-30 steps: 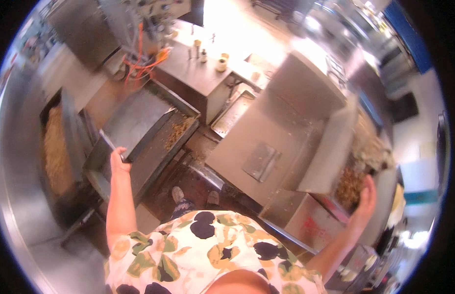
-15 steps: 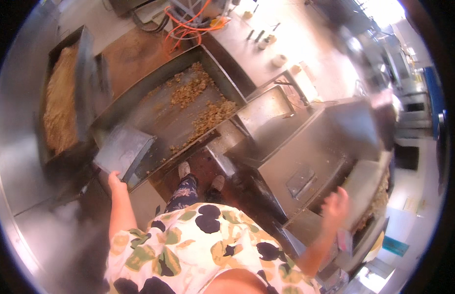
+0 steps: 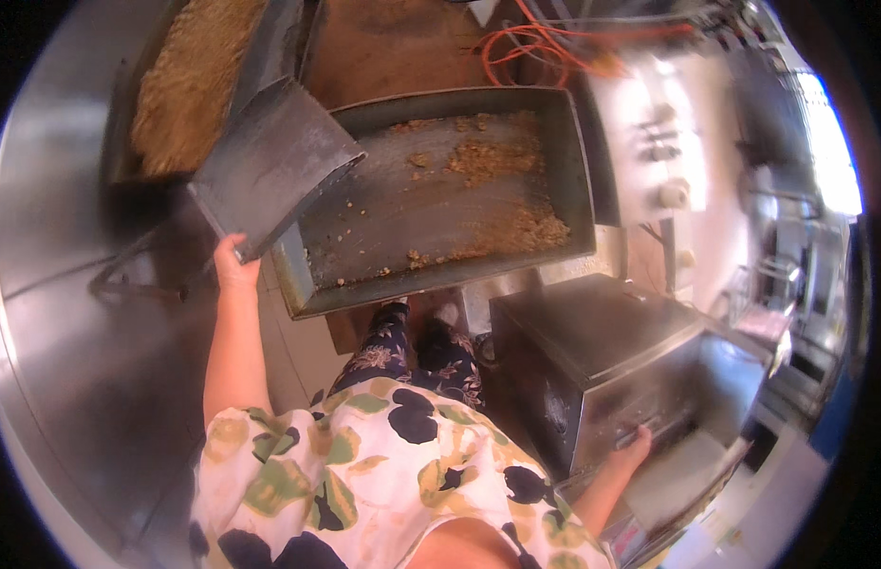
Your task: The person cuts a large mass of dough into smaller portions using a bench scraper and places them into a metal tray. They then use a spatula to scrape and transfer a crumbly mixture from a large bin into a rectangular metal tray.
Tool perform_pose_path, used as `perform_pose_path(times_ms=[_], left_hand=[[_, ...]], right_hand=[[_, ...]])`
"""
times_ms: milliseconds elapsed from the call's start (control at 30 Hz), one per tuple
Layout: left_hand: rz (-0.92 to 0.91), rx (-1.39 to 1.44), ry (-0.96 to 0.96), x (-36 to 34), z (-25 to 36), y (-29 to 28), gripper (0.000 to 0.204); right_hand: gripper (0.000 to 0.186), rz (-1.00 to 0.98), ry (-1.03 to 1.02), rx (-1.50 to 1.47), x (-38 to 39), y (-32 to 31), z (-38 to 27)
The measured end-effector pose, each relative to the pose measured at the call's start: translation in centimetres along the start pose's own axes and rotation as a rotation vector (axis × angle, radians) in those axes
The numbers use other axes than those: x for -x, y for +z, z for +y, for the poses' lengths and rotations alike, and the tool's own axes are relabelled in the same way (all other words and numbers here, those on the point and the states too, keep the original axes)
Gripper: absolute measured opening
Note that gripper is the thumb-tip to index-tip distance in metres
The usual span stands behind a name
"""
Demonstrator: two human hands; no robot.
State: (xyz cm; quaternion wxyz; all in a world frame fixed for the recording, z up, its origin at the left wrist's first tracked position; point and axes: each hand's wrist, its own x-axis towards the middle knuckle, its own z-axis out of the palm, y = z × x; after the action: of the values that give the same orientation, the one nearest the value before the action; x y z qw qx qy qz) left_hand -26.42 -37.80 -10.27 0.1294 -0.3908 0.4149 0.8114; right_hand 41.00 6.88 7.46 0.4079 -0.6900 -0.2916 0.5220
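Observation:
At the left, my left hand (image 3: 236,262) is closed around the edge of a square grey metal scoop (image 3: 274,163), held tilted over the corner of a large metal tray (image 3: 294,275). Brown crumbly clumps (image 3: 497,161) lie scattered in that tray, mostly at its far right side. On the lower right, my right hand (image 3: 630,451) reaches to the front panel of a steel box (image 3: 592,332). Its fingers are curled at a small handle (image 3: 639,429) on the panel.
A deep trough (image 3: 122,123) full of tan crumbly material stands at the far left. Orange cable (image 3: 526,47) lies coiled beyond the tray. Small pale pots (image 3: 675,194) stand on a white surface at the right. My feet are between the tray and the steel box.
My view has turned. The scoop has risen from inside the tray's near corner to above its left end. My right hand, spread in the air before, has come to the handle.

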Motion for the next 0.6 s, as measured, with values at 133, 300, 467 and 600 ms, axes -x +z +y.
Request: perform_pose_path(times_ms=[133,300,467,600], left_hand=[[-0.052,0.154,-0.007,-3.9,-0.6,-2.5,0.030],[0.029,0.153,0.006,-6.4,-2.1,-3.5,0.025],[0.112,0.166,0.036,-7.9,-3.5,-4.7,0.022],[0.091,0.199,0.035,-9.4,-4.4,-6.4,0.023]], right_hand=[[0.051,-0.444,-0.165,0.259,8.0,20.5,0.7],[0.054,-1.003,-0.269,0.857,9.0,39.8,14.5],[0.043,-1.827,-1.143,1.557,9.7,49.6,28.5],[0.040,-2.075,-1.300,1.933,6.8,52.1,38.7]])
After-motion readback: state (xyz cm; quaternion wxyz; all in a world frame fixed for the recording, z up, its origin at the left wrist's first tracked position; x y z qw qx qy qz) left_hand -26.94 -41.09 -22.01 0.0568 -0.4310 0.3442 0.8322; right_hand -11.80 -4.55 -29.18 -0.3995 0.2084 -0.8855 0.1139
